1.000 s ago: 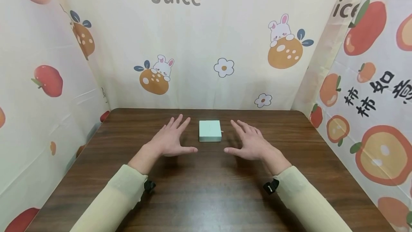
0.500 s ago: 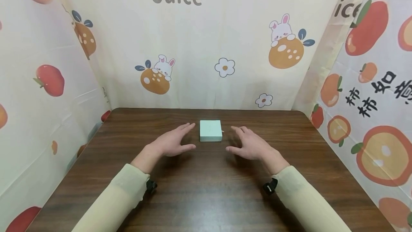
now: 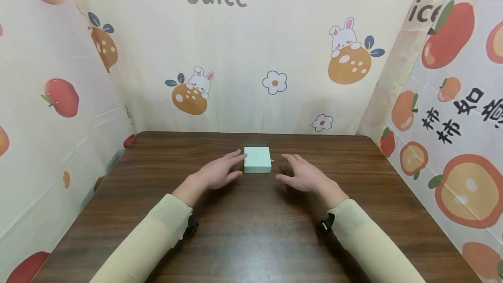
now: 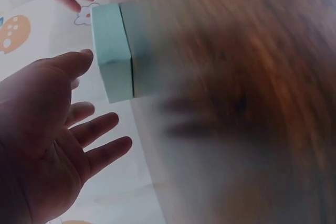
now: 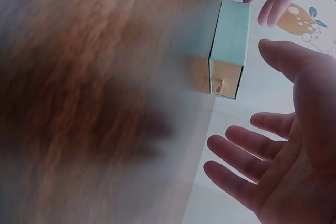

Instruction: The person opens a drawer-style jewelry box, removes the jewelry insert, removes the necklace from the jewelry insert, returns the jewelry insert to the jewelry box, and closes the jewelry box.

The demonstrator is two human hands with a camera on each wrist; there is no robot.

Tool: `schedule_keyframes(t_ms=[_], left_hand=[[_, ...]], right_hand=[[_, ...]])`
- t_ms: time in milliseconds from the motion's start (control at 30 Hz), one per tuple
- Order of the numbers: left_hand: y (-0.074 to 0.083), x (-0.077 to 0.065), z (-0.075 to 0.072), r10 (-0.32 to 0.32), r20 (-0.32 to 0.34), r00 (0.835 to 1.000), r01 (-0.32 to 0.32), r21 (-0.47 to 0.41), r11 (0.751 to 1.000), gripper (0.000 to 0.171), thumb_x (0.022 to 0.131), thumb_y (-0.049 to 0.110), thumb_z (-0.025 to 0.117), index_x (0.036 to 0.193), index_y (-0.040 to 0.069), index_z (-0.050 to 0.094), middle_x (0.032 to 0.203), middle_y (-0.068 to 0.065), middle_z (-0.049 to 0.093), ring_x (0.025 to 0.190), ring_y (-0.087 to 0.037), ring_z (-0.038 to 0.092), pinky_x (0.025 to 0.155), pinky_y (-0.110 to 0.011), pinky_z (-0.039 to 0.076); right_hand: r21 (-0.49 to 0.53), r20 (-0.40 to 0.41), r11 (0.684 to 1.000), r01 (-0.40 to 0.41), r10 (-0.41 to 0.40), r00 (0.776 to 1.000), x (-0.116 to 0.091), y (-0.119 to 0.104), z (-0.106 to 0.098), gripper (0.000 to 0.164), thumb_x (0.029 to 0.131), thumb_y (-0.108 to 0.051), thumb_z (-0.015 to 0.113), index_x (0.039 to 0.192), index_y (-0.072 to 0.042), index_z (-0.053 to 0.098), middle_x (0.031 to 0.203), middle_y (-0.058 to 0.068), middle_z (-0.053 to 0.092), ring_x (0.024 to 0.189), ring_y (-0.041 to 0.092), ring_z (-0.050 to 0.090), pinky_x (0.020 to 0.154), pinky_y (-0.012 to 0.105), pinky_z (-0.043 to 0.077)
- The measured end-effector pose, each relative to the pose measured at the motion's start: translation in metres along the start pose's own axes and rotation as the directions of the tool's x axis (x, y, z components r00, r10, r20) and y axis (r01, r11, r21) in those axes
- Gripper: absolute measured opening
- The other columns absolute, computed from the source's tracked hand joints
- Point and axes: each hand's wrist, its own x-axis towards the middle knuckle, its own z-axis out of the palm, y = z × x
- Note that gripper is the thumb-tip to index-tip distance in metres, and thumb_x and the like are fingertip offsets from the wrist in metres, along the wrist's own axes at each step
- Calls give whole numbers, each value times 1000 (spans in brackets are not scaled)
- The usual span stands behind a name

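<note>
Box (image 3: 257, 160) sits flat on the dark brown wood table (image 3: 251, 239), toward the far edge, between the two hands. Pale mint green, low and squarish, crisp straight edges, matte look. Top face is plain apart from a faint mark near the middle, too small to read. Front side is a shade darker than the top in the head view. The end facing the left hand (image 3: 218, 173) is solid mint. The end facing the right hand (image 3: 308, 176) differs: a tan end panel (image 5: 231, 73) set inside a thin mint frame, like a drawer in a sleeve, with a small pinkish pull tab (image 5: 220, 86) low on it. In the head view that tab shows as a tiny light stub off the box's right side. Table is glossy enough to pick up a mint reflection beside the box. Left hand: fingers extended and spread, thumb apart; one fingertip overlaps the box's left edge from above, can't tell if it touches. Right hand: fingers loosely bent, thumb well apart from them, visible gap to the box. Pale sleeves (image 3: 145, 237) on both arms, printed curtain (image 3: 243, 47) behind.
</note>
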Motion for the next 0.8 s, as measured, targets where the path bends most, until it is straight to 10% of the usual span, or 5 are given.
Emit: schedule_keyframes(t_ms=[800], left_hand=[[10, 29, 17, 18, -12, 1000, -17, 39, 999, 55, 113, 24, 63, 166, 14, 50, 179, -12, 37, 161, -34, 45, 130, -52, 41]], right_hand=[[82, -64, 997, -9, 14, 998, 44, -8, 18, 47, 112, -22, 60, 153, 1, 58, 147, 22, 67, 136, 37, 65, 118, 57, 52]])
